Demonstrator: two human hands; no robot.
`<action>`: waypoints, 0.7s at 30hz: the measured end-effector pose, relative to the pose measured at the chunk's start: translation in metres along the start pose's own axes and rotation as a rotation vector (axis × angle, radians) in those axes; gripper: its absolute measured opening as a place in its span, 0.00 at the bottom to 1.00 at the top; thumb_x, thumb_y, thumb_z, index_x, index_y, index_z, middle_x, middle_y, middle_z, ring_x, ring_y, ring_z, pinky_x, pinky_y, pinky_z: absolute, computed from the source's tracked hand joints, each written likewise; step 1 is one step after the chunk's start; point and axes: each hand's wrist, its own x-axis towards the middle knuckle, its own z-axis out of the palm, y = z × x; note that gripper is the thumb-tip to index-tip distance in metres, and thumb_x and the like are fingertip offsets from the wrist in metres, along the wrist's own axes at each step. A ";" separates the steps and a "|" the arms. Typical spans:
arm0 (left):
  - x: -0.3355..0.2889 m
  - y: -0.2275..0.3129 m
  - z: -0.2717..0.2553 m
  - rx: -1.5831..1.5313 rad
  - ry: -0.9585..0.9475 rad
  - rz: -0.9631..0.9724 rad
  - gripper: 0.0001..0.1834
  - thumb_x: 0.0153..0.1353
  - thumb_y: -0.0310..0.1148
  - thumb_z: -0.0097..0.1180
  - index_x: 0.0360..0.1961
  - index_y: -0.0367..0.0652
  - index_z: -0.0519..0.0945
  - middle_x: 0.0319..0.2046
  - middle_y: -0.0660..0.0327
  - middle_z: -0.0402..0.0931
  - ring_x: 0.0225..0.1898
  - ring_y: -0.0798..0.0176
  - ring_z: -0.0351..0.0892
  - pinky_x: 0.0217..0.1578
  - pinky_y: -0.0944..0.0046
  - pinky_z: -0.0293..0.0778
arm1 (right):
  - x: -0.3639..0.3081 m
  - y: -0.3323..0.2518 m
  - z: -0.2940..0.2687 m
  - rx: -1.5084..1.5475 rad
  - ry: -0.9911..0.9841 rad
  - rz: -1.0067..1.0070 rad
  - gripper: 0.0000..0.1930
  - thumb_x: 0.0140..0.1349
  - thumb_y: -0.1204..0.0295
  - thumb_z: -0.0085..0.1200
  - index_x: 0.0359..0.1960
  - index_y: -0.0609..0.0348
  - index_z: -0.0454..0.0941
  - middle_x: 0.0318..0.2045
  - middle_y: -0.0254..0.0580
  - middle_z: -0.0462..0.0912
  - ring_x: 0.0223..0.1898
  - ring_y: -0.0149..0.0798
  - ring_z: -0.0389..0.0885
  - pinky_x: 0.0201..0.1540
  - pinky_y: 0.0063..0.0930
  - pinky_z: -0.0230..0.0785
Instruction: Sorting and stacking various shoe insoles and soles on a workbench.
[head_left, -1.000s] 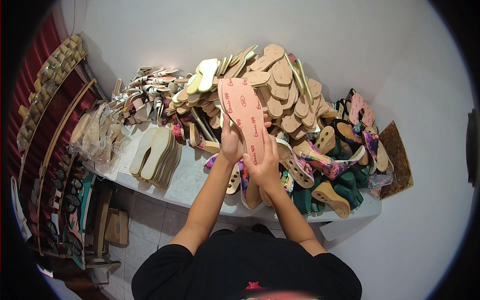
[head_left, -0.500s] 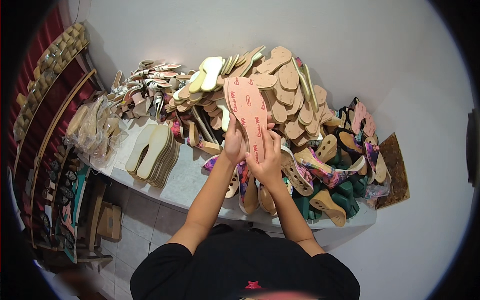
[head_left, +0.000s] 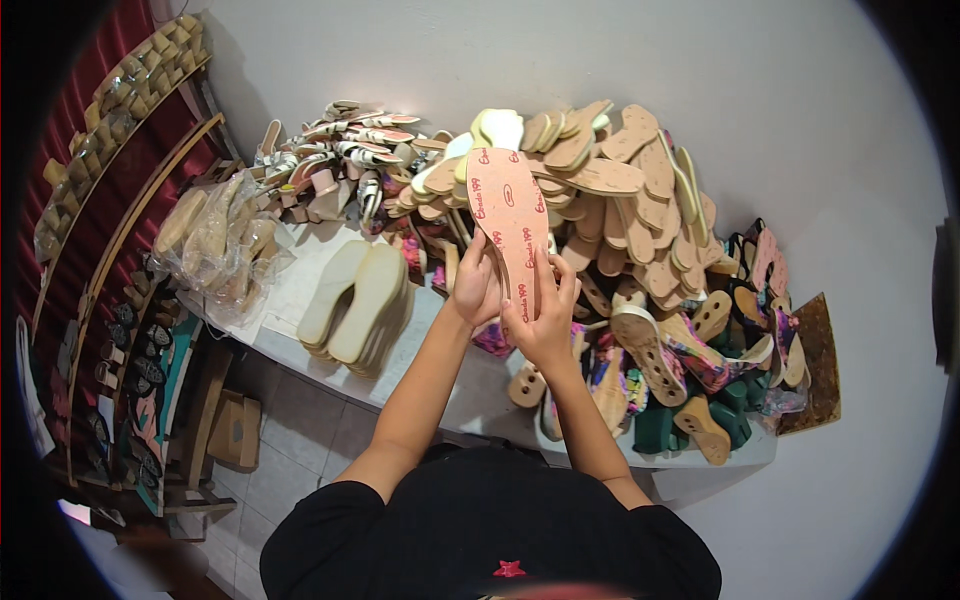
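pink insole (head_left: 508, 195) in gripping fingers (head_left: 543, 275)
likely light, stiff; edges suit: left hand (head_left: 474, 290) at seven o'clock, right hand (head_left: 546, 322) at five.

Smooth, matt pink insole (head_left: 511, 207), glossy clear plastic bag (head_left: 218, 240), matt black cloth shirt (head_left: 490, 525), rough brown board (head_left: 813, 370)

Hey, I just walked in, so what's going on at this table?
A person in a black shirt is holding a pink printed insole over the table, with the left hand and the right hand both on its lower half. Beyond it lies a big heap of tan insoles. A stack of cream insoles sits to the left, and floral wedge sandals are jumbled on the right.
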 end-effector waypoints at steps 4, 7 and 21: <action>-0.017 0.041 -0.020 0.027 0.004 -0.057 0.32 0.65 0.53 0.21 0.61 0.40 0.53 0.55 0.45 0.61 0.55 0.51 0.65 0.56 0.54 0.62 | 0.006 -0.023 0.045 0.001 0.031 0.000 0.37 0.41 0.68 0.56 0.57 0.63 0.61 0.47 0.53 0.62 0.48 0.50 0.60 0.53 0.41 0.52; -0.025 0.072 -0.033 0.101 -0.009 -0.001 0.32 0.65 0.53 0.20 0.60 0.39 0.55 0.53 0.46 0.63 0.51 0.51 0.68 0.53 0.55 0.66 | 0.009 -0.045 0.078 0.080 0.047 0.021 0.36 0.42 0.68 0.57 0.57 0.64 0.61 0.47 0.53 0.60 0.48 0.49 0.59 0.53 0.40 0.52; -0.053 0.142 -0.059 0.062 -0.018 -0.066 0.34 0.64 0.55 0.18 0.59 0.38 0.56 0.50 0.48 0.65 0.46 0.52 0.72 0.48 0.53 0.71 | 0.009 -0.101 0.143 0.032 0.032 0.080 0.37 0.42 0.69 0.57 0.57 0.66 0.59 0.47 0.54 0.58 0.48 0.50 0.59 0.53 0.41 0.53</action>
